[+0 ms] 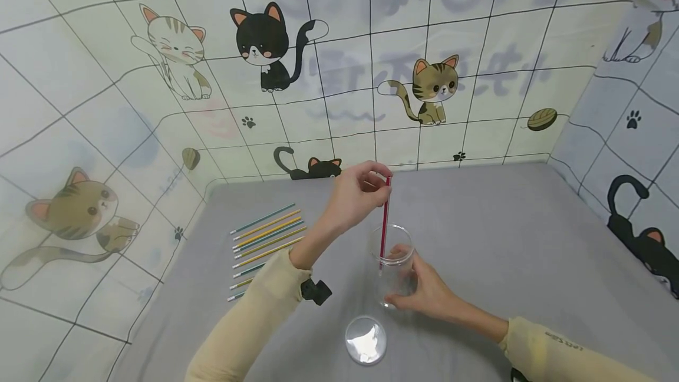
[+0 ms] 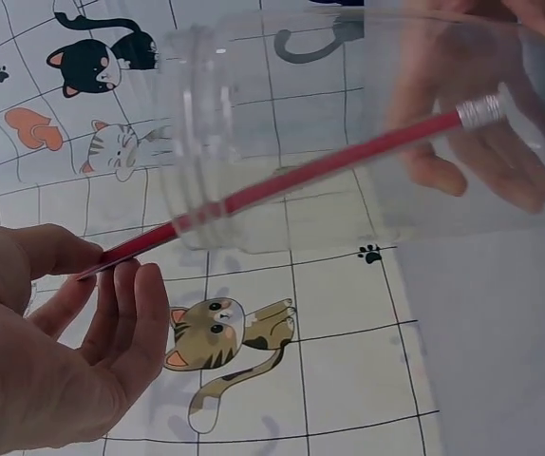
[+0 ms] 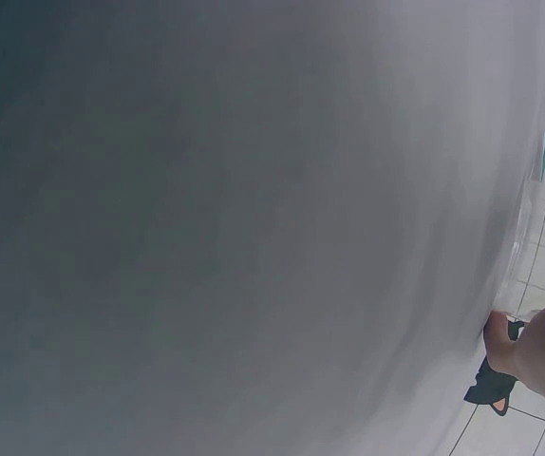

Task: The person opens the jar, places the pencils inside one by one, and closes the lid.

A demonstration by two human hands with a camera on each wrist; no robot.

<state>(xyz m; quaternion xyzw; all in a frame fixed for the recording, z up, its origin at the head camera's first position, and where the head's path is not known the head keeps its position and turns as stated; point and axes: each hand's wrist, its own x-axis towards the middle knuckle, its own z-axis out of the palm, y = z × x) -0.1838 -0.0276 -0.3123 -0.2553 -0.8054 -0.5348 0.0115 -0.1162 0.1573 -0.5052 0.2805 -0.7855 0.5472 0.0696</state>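
My left hand pinches the upper end of a red pencil between thumb and fingers. The pencil reaches down through the mouth of a clear jar. In the left wrist view, the silver ferrule end of the pencil is inside the jar's wall, and the left hand holds the opposite end. Low on the jar's side, my right hand grips it, thumb in front and fingers behind. The jar stands upright on the grey cloth. The right wrist view shows mostly cloth, with part of the right hand at its edge.
Several teal and yellow pencils lie in a loose row left of the left forearm, which partly covers them. A round clear lid lies in front of the jar. Cat-patterned sheets enclose the grey surface.
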